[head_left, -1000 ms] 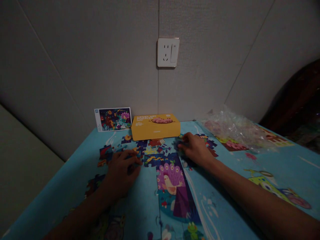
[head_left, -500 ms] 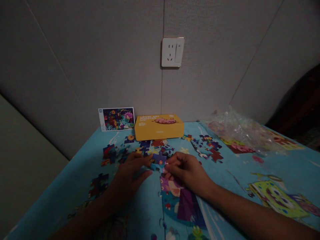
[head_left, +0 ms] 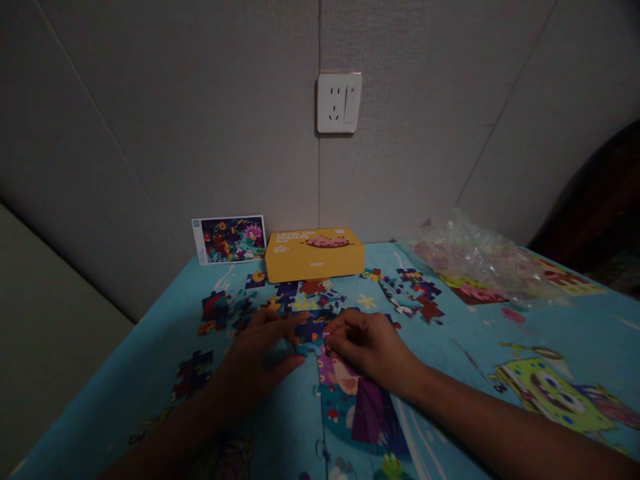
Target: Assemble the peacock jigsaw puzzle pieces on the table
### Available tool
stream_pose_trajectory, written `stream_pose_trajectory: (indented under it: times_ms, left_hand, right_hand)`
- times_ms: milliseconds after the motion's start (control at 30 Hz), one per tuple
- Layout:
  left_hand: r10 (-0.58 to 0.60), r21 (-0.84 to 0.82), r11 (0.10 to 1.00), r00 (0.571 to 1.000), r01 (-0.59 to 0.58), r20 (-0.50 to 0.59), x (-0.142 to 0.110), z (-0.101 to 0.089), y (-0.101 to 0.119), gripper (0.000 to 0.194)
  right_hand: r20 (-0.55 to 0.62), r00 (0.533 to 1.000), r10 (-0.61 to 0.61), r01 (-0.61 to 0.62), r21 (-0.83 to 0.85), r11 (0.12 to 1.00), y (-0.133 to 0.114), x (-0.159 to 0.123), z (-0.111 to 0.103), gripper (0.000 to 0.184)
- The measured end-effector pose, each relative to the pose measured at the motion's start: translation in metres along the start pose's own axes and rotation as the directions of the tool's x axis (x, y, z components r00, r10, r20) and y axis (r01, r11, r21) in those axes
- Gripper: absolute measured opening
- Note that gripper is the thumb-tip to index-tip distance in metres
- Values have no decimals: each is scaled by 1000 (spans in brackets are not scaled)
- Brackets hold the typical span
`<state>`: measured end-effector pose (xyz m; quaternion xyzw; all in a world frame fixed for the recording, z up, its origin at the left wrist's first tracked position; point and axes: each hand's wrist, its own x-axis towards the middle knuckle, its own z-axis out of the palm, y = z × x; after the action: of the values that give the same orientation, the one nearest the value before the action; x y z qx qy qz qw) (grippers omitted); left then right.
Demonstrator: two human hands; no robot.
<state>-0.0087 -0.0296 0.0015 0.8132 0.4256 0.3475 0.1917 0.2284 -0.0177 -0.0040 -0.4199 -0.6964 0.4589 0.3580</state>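
Observation:
My right hand (head_left: 373, 343) pinches the right side of a blue and purple puzzle piece (head_left: 311, 331) between thumb and fingers. At the piece's left side are the fingertips of my left hand (head_left: 263, 350), its thumb held apart below. The piece is just above the top end of a joined puzzle strip (head_left: 350, 413) showing pink, purple and teal; whether the two interlock I cannot tell. My right fingers cover part of the strip's top edge. Several loose puzzle pieces (head_left: 215, 310) lie beyond and left of my left hand.
A yellow puzzle box (head_left: 315, 260) stands by the wall, beside a picture card (head_left: 233, 240). More puzzle pieces (head_left: 413, 293) lie right of the box. Clear plastic packaging (head_left: 475, 257) covers the back right of the blue cartoon cloth (head_left: 465, 407). A wall socket (head_left: 339, 103) is above.
The held puzzle piece has come down closer to the top of the joined strip, lying flatter. Both hands have moved slightly with it. The view has shifted a little.

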Motion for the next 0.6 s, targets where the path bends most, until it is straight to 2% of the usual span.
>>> stream_pose_trajectory:
  times_ms: [100,267,433,600]
  left_hand:
    - [1,-6,1000,1000,-1,13,0,-1,-1,51]
    - [-12,1,1000,998,12,63,2,-1,-1,53]
    - [-14,74,997,997,8,78,3,-5,-2,49]
    - [53,214,974,990,-80,128,1,-9,-2,41]
  right_hand:
    - [-12,998,-63,61,-165,984,-3,0,-2,9]
    - [-14,983,-181,159,-413,897,-9,1,-5,9]
    - [27,976,-217,206,-451,869,-8,2,-5,11]
    - [111,959,-259,281,-462,841,-6,-2,-6,9]
